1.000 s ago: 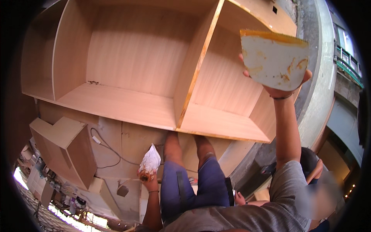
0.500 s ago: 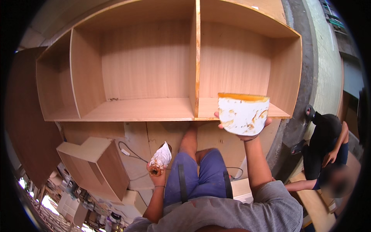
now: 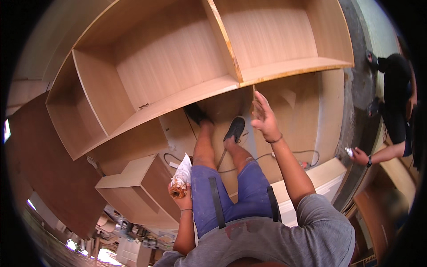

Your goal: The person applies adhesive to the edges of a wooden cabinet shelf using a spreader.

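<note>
In my left hand (image 3: 180, 202) is a white wrapped tube (image 3: 182, 172) with a brown-smeared round end, held beside my left knee. My right hand (image 3: 267, 122) is raised just below the front edge of a wooden cabinet (image 3: 191, 103). Its fingers lie along a thin flat spreader (image 3: 254, 94), now turned edge-on, so its white smeared face is hidden. Orange-yellow smears run along the cabinet's right front edge and its divider (image 3: 224, 38).
A small wooden box unit (image 3: 138, 187) stands to the left of my legs. A cable (image 3: 229, 170) crosses the floor. At the right, another person's hand (image 3: 359, 156) holds a small whitish object. A brown panel (image 3: 53, 173) leans at far left.
The view has tilted and shifted. My right hand has turned the spreader from face-on to edge-on and moved it away from the cabinet's right bay. The other person's arm has reached out.
</note>
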Tool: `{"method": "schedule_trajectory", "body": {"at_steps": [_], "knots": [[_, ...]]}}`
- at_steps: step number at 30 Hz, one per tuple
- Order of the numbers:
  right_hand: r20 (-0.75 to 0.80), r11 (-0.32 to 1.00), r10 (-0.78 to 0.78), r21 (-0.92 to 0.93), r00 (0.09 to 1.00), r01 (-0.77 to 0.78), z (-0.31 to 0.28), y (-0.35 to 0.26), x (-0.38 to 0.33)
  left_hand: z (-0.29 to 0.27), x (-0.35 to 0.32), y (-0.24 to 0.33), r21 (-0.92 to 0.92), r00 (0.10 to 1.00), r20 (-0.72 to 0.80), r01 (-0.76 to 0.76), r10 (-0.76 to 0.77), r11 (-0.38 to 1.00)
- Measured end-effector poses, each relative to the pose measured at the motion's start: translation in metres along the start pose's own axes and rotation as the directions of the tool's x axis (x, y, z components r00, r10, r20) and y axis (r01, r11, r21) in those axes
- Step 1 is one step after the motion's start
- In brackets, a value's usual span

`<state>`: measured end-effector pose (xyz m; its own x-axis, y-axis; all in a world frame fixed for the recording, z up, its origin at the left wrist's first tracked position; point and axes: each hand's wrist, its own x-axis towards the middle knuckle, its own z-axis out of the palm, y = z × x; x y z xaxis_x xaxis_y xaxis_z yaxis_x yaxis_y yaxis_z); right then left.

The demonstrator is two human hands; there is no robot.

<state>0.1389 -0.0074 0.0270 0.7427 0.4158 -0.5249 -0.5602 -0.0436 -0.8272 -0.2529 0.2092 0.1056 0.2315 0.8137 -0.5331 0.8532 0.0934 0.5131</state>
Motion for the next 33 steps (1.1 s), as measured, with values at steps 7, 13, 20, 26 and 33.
{"method": "schedule_trajectory", "body": {"at_steps": [7,13,20,26,33], "knots": [[-0.177,0.464,-0.385,-0.885,0.906,0.024,0.089,0.071,0.004,-0.082,0.018,-0.052,0.214,0.997,0.065,-0.043,0.03,0.976],[-0.235,0.348,-0.478,-0.935,0.847,-0.064,0.113,0.122,0.036,-0.11,0.044,-0.057,0.125,0.981,0.16,0.091,-0.11,0.988],[-0.229,0.282,-0.558,-0.956,0.797,-0.077,0.12,0.144,0.053,-0.133,0.08,-0.074,0.283,0.974,0.223,-0.018,-0.048,0.959],[-0.288,0.234,-0.463,-0.952,0.839,-0.198,0.126,0.139,0.046,-0.139,0.094,-0.073,0.315,0.955,0.297,-0.098,0.0,0.944],[-0.37,0.282,-0.338,-0.917,0.865,-0.282,0.142,0.118,0.02,-0.134,0.1,-0.068,0.134,0.949,0.315,-0.029,-0.016,0.991]]}}
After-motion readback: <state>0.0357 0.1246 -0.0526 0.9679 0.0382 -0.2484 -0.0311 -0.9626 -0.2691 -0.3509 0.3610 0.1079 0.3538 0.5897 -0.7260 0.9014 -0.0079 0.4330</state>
